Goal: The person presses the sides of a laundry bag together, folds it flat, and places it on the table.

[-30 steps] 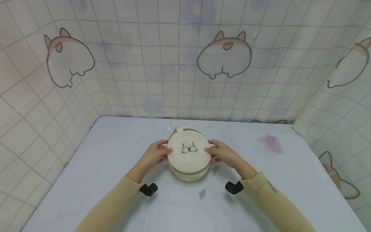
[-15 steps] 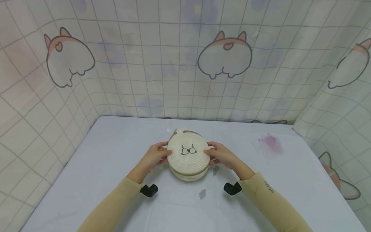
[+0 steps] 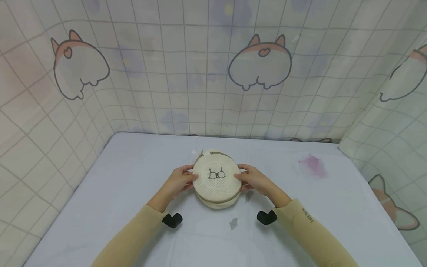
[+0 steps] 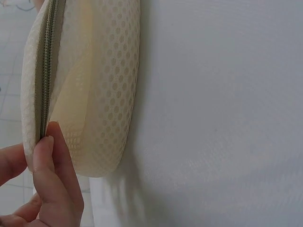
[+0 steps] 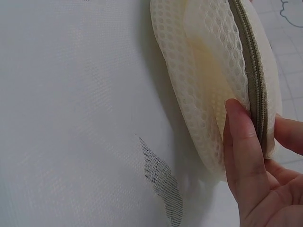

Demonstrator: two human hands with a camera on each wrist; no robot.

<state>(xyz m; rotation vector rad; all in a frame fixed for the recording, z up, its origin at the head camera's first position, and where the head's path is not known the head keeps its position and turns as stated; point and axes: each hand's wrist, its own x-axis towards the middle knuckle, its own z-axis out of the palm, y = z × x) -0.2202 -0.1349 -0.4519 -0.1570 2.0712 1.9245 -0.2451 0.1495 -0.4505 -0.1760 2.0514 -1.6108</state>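
Note:
A round cream mesh laundry bag (image 3: 217, 187) with a bra drawing on its lid is at the middle of the table. Its zipper (image 4: 46, 71) runs round the lid's edge, and the puller end stands at the back left. My left hand (image 3: 178, 181) pinches the lid's left edge, thumb on top and fingers below. On the opposite side my right hand (image 3: 257, 181) pinches the right edge the same way. Both wrist views show fingertips pressed against the zipper band. Through the mesh side (image 5: 182, 71) a pale yellow layer shows; the bag's underside is hidden.
A white cloth covers the table (image 3: 133, 155), with a pink stain (image 3: 313, 165) at the back right and grey patches (image 3: 233, 223) in front of the bag. Grid-patterned curtains (image 3: 186, 66) with dog drawings enclose the back and both sides.
The lid and both hands have come slightly lower and nearer to me. The grip on both edges stays the same.

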